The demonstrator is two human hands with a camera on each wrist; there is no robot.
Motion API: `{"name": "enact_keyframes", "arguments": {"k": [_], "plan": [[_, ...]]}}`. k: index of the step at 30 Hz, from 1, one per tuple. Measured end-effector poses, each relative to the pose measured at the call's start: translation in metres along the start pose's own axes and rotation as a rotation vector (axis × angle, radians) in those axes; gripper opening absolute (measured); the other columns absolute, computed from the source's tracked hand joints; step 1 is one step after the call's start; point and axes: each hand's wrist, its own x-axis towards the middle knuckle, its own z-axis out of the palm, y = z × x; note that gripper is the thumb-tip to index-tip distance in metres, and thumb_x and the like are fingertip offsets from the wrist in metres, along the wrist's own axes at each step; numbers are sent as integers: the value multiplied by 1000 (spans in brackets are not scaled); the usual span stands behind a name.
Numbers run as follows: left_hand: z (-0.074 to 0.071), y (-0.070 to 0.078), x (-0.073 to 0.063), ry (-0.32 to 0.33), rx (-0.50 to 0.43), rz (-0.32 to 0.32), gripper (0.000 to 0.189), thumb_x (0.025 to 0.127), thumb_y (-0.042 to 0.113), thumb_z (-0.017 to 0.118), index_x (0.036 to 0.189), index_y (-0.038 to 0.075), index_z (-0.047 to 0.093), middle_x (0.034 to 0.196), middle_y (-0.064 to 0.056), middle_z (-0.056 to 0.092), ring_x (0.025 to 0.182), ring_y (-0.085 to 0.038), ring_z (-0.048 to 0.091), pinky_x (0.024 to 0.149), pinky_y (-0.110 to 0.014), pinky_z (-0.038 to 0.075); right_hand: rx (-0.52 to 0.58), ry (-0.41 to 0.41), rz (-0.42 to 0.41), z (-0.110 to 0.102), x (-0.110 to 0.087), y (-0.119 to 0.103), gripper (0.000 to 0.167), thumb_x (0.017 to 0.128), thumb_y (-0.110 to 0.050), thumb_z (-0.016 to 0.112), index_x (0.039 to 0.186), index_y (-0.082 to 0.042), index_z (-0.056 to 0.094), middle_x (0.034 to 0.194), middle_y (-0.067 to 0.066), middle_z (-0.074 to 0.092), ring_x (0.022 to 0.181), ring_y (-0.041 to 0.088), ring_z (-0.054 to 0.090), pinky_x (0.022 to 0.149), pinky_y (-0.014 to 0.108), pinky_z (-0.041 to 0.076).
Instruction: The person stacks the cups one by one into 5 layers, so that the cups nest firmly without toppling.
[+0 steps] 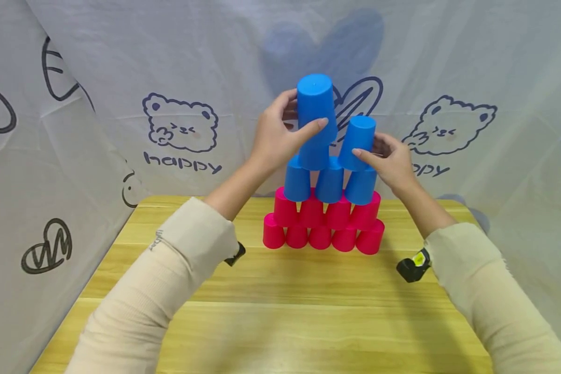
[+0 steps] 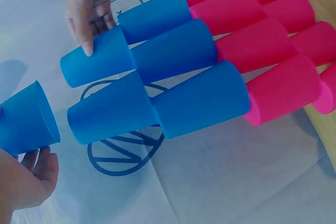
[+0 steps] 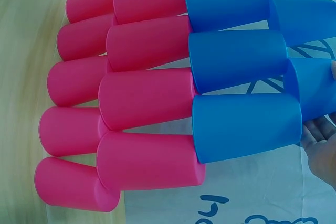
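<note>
My left hand (image 1: 280,127) grips an upside-down blue cup (image 1: 315,104) between thumb and fingers. In the left wrist view this held cup (image 2: 26,119) is apart from the stack, a gap lying between its rim and the nearest cup's base. My right hand (image 1: 392,161) pinches another upside-down blue cup (image 1: 359,140) at the right of the stack's top row, its rim on the blue row below. Beside it in that row stands a blue cup (image 2: 113,108), partly hidden in the head view by the left hand's cup. Three blue cups (image 1: 329,182) form the row underneath.
Two rows of red cups (image 1: 320,236) carry the blue ones, on a wooden table (image 1: 280,311). Close behind hangs a pale cloth (image 1: 243,62) with bear drawings. Dark wrist devices (image 1: 413,267) sit near both sleeves.
</note>
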Motion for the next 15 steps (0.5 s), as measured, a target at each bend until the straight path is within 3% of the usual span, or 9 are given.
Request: {"name": "enact_keyframes", "arguments": {"k": [15], "plan": [[11, 6, 27, -13, 55, -80, 65, 85, 33, 65, 140, 12, 38, 134, -6, 53, 116, -18, 56, 94, -27, 49, -17, 3, 3, 1, 3, 1, 67, 84, -41, 65, 138, -10, 42, 133, 16, 52, 120, 30, 52, 104, 44, 41]]}}
